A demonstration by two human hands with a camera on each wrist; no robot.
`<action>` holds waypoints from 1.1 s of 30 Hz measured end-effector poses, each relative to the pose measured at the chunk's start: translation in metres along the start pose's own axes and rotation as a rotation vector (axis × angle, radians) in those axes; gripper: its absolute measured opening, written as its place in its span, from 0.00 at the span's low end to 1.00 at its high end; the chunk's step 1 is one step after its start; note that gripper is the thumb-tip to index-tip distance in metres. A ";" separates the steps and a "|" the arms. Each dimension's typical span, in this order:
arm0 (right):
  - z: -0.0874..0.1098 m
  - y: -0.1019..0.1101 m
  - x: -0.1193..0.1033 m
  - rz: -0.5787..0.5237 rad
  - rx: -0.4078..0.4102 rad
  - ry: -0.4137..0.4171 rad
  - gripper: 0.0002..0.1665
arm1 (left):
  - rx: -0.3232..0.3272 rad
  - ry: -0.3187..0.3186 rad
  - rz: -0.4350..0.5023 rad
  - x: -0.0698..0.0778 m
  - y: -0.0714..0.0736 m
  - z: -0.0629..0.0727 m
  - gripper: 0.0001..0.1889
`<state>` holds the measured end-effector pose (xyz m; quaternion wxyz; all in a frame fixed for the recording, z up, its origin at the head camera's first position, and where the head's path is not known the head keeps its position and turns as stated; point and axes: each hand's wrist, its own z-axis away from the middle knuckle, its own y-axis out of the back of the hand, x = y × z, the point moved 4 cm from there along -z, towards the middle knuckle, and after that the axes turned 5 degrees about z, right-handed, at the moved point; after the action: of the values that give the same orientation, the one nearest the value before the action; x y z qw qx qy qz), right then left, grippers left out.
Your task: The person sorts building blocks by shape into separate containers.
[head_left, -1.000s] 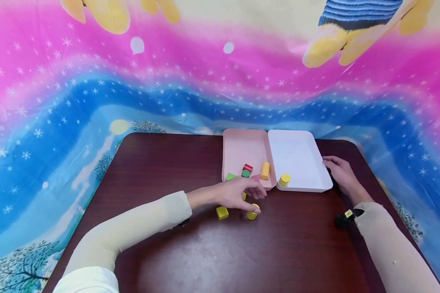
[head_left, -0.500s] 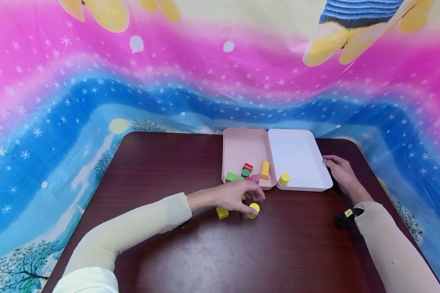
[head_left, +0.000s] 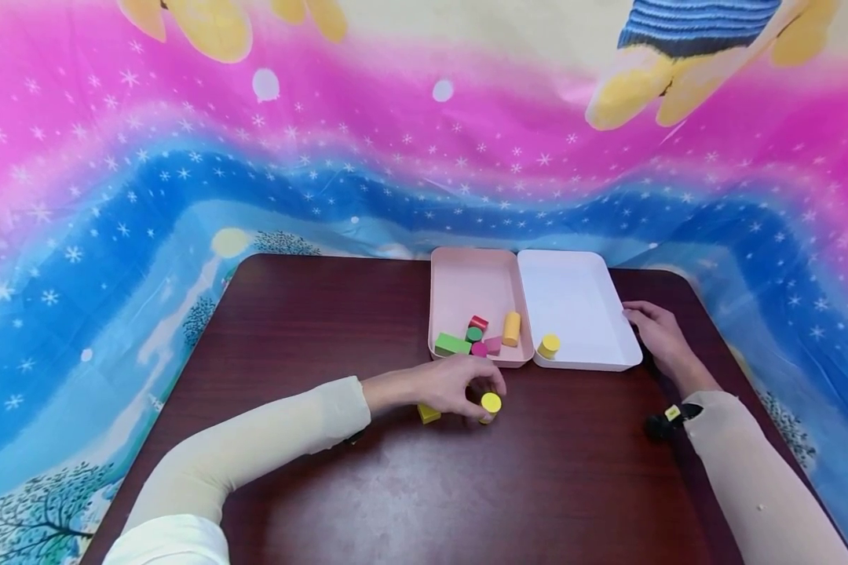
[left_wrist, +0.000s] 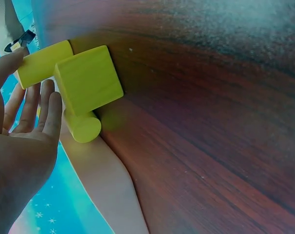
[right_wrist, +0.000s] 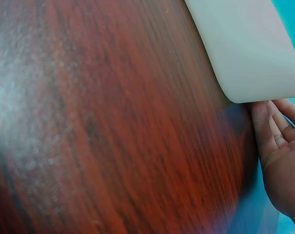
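In the head view, my left hand (head_left: 452, 386) curls its thumb and fingers about a yellow cylinder (head_left: 491, 403) on the table. The left wrist view shows the thumb on one end of that cylinder (left_wrist: 45, 63). Close by it stand a yellow square block (left_wrist: 88, 80) and a second yellow cylinder (left_wrist: 84, 126); the head view shows the square block (head_left: 429, 413) partly hidden under the hand. My right hand (head_left: 664, 341) lies along the right wall of a white tray (head_left: 575, 306), its fingers fairly straight and touching the wall. A yellow cylinder (head_left: 549, 346) sits in the tray's near left corner.
A pink tray (head_left: 466, 278) adjoins the white one on its left. It contains a green block (head_left: 452, 344), an orange cylinder (head_left: 511, 329), a red piece (head_left: 477, 322) and several other small pieces. The dark table (head_left: 325, 314) ends at a printed cloth (head_left: 367, 180) behind.
My left hand's fingers have come down and closed in toward the thumb around the yellow cylinder. More of the pink tray's pieces now show. My right hand has stayed by the white tray.
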<state>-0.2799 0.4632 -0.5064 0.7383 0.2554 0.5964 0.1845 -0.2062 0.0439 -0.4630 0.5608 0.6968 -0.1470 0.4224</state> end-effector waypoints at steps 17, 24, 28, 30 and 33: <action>0.001 -0.001 0.001 -0.005 -0.002 0.008 0.39 | -0.001 0.002 0.020 -0.002 -0.001 -0.002 0.14; 0.002 -0.001 0.001 0.003 -0.002 0.009 0.40 | 0.035 -0.004 0.071 0.004 0.006 -0.006 0.15; 0.001 0.000 0.002 0.008 0.004 0.012 0.40 | 0.066 -0.020 0.103 0.008 0.014 -0.011 0.16; 0.001 0.000 0.002 0.011 0.004 0.012 0.40 | 0.073 -0.029 0.126 0.010 0.017 -0.015 0.16; 0.001 0.001 0.002 0.012 0.005 0.010 0.40 | 0.087 -0.040 0.165 0.015 0.023 -0.020 0.16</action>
<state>-0.2789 0.4648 -0.5073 0.7337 0.2598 0.5989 0.1885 -0.2216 0.0579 -0.4363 0.4904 0.7143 -0.1963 0.4591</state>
